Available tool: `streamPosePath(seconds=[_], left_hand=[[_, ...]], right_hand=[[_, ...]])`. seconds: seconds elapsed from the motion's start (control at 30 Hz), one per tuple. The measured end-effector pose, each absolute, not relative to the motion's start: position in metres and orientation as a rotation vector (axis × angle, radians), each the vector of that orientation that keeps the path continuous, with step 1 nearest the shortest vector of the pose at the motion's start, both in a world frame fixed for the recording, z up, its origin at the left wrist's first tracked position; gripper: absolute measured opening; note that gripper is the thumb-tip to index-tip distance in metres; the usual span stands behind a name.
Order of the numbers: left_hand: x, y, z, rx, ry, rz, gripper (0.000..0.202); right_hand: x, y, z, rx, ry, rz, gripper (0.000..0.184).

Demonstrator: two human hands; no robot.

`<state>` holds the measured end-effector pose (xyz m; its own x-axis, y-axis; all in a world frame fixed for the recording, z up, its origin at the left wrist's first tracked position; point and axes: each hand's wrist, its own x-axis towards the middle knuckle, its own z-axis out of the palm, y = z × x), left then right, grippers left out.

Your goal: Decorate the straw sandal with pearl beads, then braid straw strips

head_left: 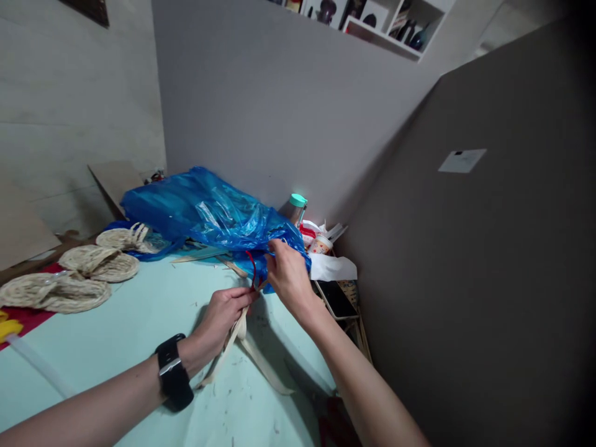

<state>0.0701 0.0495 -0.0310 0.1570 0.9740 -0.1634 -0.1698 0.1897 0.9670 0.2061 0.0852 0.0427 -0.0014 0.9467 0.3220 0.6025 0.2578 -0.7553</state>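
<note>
My left hand (228,310), with a black watch (174,372) on its wrist, is closed on a bundle of pale dried plant strips (254,354). Their loose ends hang below it, over the table. A thin red cord (254,267) sticks up from the bundle by my left fingertips. Just right of and above it, my right hand (291,276) is closed in a pinch. One narrow strip runs from the bundle toward its fingers; the fingertips are partly hidden. Behind both hands lies a crumpled blue plastic bag (209,205).
Several woven straw sandals (97,264) lie at left on red cloth. A yellow-ended tool (12,326) is at the left edge. Behind my right hand stand a green-lidded bottle (297,208) and a paper cup (321,244). A phone (338,300) lies by the grey partition (465,261).
</note>
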Motion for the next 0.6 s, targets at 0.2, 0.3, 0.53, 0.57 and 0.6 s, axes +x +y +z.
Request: streamPosePath(seconds=[0.2,0.3,0.53,0.57,0.6], left_hand=[[0.066,0.050,-0.033,0.836,0.980,1.032,0.026],[0.066,0.051,-0.032,0.800,0.994,1.029,0.027],[0.064,0.056,-0.030,0.825,1.012,0.996,0.029],[0.064,0.057,-0.031,0.841,1.012,0.989,0.027],[0.063,0.058,-0.032,0.857,1.012,0.983,0.024]], right_hand=[[0.224,0.056,0.041,-1.713,-1.993,0.429,0.020],[0.222,0.062,0.023,-1.671,-2.045,0.542,0.020],[0.218,0.083,-0.013,-1.337,-1.962,0.890,0.050],[0.218,0.084,-0.015,-1.314,-1.947,0.900,0.050],[0.217,0.084,-0.017,-1.301,-1.935,0.894,0.049]])
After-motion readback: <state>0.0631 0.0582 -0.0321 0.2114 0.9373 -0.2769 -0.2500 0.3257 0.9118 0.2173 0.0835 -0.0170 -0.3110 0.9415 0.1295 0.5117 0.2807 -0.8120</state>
